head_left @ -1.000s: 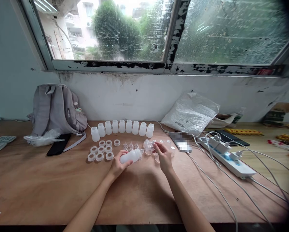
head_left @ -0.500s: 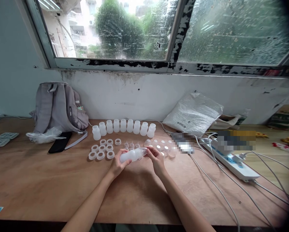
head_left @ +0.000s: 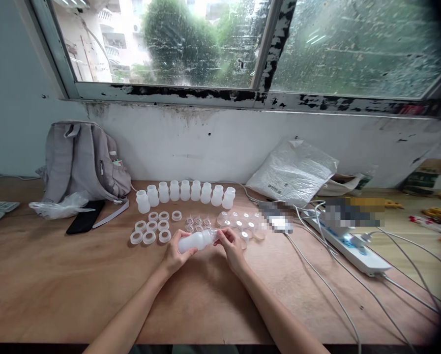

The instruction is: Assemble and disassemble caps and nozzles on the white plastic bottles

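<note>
Bench by the window, both hands at work just above the wooden table (head_left: 191,305). Left hand (head_left: 175,253) curls around the base of a milky bottle (head_left: 191,242), thumb along the near side, fingers mostly hidden behind. Right hand (head_left: 230,246) is closed to a fingertip pinch on the far end of a clear cover (head_left: 212,235), which sits at the bottle's neck. So the bottle lies between the two hands, tipped almost onto its side, mouth end toward the right; whether it rests on the wood I cannot tell.

Progress, as I judge it: early. The held bottle is the only one I see carrying a cover, and whether that is seated or merely offered up is too small to read. Beyond the grip, nine upright bottles (head_left: 185,191) stand in a curved row, all bare at the mouth. Left of the grip, nine loose rings (head_left: 152,229); just beyond it, small teat-shaped pieces (head_left: 198,222), at least six showing; right and a little beyond, a cluster of clear domes (head_left: 239,224) with pale round spots on top. All that looks unfitted.

Held bottle: frosted, whitish, translucent, smooth, waisted toward the neck. Cover glassy and thin, catching light; anything inside it is unreadable from here.
</note>
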`<state>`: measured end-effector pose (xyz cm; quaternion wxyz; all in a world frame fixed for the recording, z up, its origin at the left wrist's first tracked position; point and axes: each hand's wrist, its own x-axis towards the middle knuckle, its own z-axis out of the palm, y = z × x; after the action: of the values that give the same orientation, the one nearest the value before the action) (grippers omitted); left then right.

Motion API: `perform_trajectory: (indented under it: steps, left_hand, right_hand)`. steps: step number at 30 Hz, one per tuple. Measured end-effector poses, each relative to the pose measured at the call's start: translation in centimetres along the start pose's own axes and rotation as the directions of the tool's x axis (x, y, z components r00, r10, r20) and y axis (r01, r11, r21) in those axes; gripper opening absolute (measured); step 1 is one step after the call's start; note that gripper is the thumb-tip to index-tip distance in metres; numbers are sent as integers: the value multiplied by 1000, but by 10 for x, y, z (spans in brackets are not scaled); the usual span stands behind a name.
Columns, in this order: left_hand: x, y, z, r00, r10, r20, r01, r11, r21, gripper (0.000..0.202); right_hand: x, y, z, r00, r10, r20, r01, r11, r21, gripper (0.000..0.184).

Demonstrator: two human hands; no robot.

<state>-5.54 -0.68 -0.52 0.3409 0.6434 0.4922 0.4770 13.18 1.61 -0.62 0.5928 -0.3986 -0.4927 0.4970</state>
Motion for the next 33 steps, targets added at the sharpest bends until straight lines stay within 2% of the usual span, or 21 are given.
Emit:
perform_trajectory:
  steps: [8,13,18,26,30,33]
  left_hand:
    - [2,-3,2,1000,20,-21,-19,1000,10,36]
    - [5,-4,-3,1000,14,7,-13,1000,-19,36]
    - [5,-4,-5,999,21,25,-20,1000,-20,34]
    - [5,2,-4,997,33,64,-34,999,13,38]
    - [8,1,-6,986,-37,164,36,999,8,45]
    - [10,0,-9,952,-132,275,172,977,-123,48]
  right_hand:
    - [-2,-2,5,993,82,82,-100,967,233,17]
    - [-3,-4,6,982,113,151,-151,953,264,17]
    - [-3,-4,6,977,135,164,-180,934,308,19]
    - [-3,-13,8,943,225,246,-309,867,390,25]
    - [-1,-13,7,939,212,270,-309,866,393,26]
    - [0,-13,5,936,200,289,-305,870,388,28]
